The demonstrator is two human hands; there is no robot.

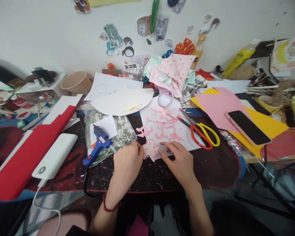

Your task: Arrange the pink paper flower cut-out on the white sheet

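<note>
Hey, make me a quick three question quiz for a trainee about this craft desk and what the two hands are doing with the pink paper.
1. True or false: the scissors lie on the desk, with neither hand holding them.
2. Which hand is closer to the blue glue gun? A) left hand B) right hand
3. Fill in: both hands rest at a small pink paper cutout that lies on a ______ sheet.

Key
1. True; the scissors sit beyond the right hand, untouched.
2. A; the glue gun lies just outside the left hand.
3. White; the cutout sits at the sheet's near edge, between the fingertips of both hands.
</note>
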